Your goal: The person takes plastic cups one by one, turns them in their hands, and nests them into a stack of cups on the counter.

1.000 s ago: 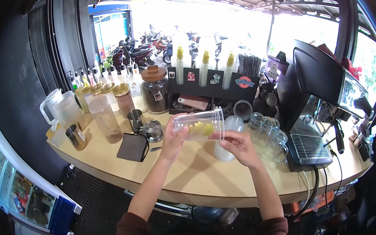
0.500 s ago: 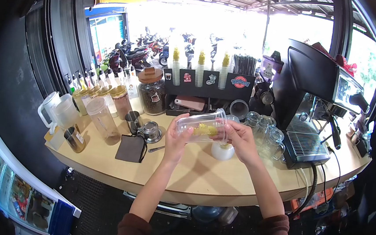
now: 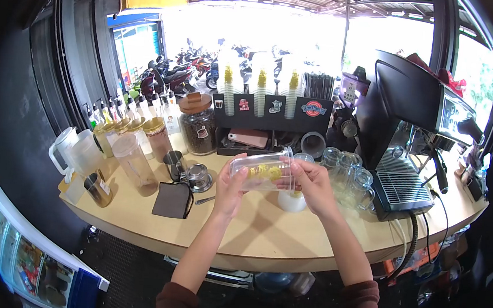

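Note:
Between my hands lies a clear plastic cup (image 3: 261, 169) with yellow print, tipped on its side above the counter, its rim to the right. My left hand (image 3: 232, 183) is closed round the base end. My right hand (image 3: 312, 184) grips the rim end with thumb and fingers. Just behind and below the cup stands a white container (image 3: 292, 201), partly hidden by the cup and my right hand. To the left on the counter (image 3: 251, 235) are a metal drip filter (image 3: 199, 177), a spoon (image 3: 205, 200) and a dark folded cloth (image 3: 172, 200).
Glass mugs (image 3: 358, 186) and an espresso machine (image 3: 405, 166) stand to the right. A black rack (image 3: 273, 112) of stacked cups and straws is at the back. A coffee bean jar (image 3: 198, 130), several canisters and pitchers (image 3: 79, 149) fill the left side.
The cup has turned slightly in my hands, so its yellow print shows differently. Both hands keep their hold in nearly the same place.

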Motion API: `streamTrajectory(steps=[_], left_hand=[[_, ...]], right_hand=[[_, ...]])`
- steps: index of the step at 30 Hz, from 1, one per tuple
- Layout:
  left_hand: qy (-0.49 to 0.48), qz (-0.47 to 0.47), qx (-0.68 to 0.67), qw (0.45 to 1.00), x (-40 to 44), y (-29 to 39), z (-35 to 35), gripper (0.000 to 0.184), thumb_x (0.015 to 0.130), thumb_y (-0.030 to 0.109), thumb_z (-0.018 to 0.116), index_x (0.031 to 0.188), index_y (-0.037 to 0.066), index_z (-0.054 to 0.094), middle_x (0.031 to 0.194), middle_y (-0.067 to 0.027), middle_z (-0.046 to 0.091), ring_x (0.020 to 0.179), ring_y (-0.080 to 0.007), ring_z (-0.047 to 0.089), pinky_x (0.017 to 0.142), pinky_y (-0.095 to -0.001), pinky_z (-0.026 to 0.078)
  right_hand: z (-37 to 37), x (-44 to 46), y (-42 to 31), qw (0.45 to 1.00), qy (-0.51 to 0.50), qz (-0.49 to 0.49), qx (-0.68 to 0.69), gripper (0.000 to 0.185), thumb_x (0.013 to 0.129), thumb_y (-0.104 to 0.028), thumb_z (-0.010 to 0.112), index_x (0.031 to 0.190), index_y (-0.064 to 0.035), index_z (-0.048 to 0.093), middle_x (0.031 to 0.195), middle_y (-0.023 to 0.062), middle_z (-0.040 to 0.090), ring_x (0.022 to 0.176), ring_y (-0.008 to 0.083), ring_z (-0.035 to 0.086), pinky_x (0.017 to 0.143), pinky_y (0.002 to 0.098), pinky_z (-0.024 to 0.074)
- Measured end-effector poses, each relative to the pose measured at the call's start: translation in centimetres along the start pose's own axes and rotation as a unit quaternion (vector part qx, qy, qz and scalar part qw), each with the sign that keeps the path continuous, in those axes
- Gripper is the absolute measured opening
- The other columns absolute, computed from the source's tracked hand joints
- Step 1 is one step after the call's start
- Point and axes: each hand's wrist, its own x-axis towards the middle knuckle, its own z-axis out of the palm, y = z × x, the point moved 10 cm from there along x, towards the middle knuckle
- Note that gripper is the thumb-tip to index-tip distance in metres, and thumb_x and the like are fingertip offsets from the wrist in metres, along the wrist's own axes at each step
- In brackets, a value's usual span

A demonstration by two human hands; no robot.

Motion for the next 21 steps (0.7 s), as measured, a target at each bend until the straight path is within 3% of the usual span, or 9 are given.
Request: streamTrajectory(steps=[21], left_hand=[[0.009,-0.013,0.005,1.000,0.9,-0.3,-2.1,0.048,0.091,0.024,0.055,0.129,0.000,0.039,0.119,-0.0124,0.054,0.103,-0.0232,0.059,0.083,-0.0392,0.056]], right_hand=[[0.8,1.5,0.7,0.999,0.020,-0.014,-0.027,0.039,0.096,-0.019,0.047,0.124,0.0088,0.048,0.104,0.0169,0.063,0.091,0.0225,0.065,0.079,0.0328,0.0556]])
